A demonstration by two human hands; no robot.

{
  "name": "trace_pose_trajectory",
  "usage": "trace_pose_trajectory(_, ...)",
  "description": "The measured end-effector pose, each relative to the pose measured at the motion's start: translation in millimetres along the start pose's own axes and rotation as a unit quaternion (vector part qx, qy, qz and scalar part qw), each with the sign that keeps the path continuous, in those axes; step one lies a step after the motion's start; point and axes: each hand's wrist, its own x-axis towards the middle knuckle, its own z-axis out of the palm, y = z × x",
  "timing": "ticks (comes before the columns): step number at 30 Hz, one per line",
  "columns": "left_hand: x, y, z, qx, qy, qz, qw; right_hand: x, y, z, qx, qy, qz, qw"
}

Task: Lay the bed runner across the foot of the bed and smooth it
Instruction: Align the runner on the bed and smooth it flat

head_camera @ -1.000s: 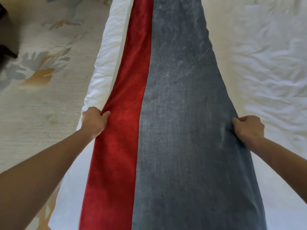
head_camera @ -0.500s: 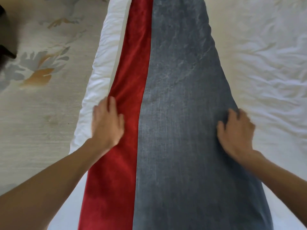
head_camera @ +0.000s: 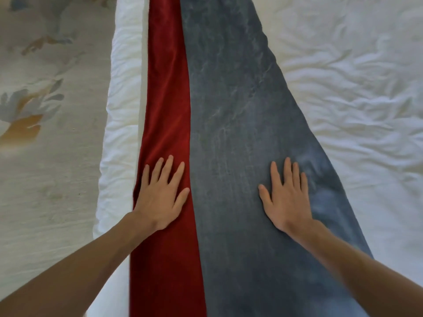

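Note:
The bed runner [head_camera: 229, 110] lies lengthwise away from me along the edge of the bed [head_camera: 354, 99]. It is a long strip with a red band on the left and a wider grey-blue band on the right. My left hand [head_camera: 160, 195] rests flat on the red band with its fingers spread. My right hand [head_camera: 286, 197] lies flat on the grey-blue band, fingers straight. Faint creases mark the grey-blue cloth farther up.
The white duvet is rumpled to the right of the runner, and its rolled edge [head_camera: 121, 133] runs along the left. A pale carpet [head_camera: 45, 156] with a blue and orange flower pattern covers the floor on the left.
Both hands let go of the runner's side edges, opened, and moved inward. They now lie flat on the cloth.

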Motion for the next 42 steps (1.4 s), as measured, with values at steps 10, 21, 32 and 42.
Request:
trace_pose_trajectory(10, 49.7, -38.6, -30.2, 0.058, -0.023, 0.220, 0.974, -48.3, -139.8, 6.0, 0.121, 0.135, 0.104, 0.978)
trace_pose_trajectory(21, 89.8, -73.4, -21.5, 0.102, -0.034, 0.331, 0.938, -72.5, -226.9, 20.5, 0.131, 0.102, 0.220, 0.961)
trace_pose_trajectory(32, 94.1, -85.0, -38.6, 0.079, -0.065, 0.398, 0.912, -67.8, -266.5, 19.6, 0.121, 0.101, 0.349, 0.924)
trace_pose_trajectory(42, 156.7, -149.8, -71.5, 0.051, -0.023, 0.539, 0.841, -37.1, -349.7, 4.3, 0.182, 0.137, 0.360, 0.905)
